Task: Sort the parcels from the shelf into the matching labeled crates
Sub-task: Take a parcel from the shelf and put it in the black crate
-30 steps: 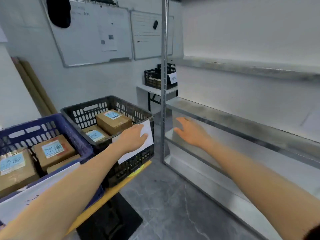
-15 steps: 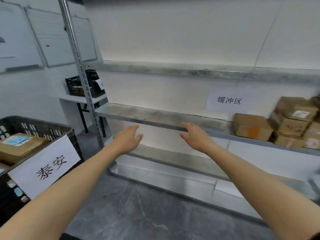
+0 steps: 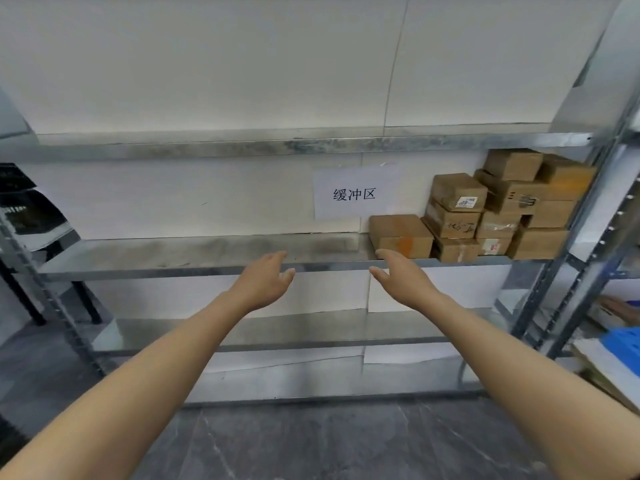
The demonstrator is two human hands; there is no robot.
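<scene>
Several brown cardboard parcels (image 3: pixel 498 209) are stacked at the right end of the middle metal shelf (image 3: pixel 194 258). The nearest one, a flat parcel (image 3: pixel 400 235), lies at the left of the stack. My left hand (image 3: pixel 265 282) and my right hand (image 3: pixel 403 278) are both stretched out in front of the shelf edge, fingers relaxed, holding nothing. The right hand's fingertips are just below and in front of the flat parcel, not touching it. No crate for sorting is in view.
A white paper sign (image 3: pixel 355 194) hangs on the wall behind the shelf. A black crate (image 3: pixel 27 206) on a small table shows at the far left edge. Upright shelf posts (image 3: pixel 585 237) stand at the right, with a blue item (image 3: pixel 623 344) beyond them. Grey floor lies below.
The view has swung right from the crates to the shelf. My left hand left the black crate's label, and both hands now reach toward the parcels, which have come closer to centre.
</scene>
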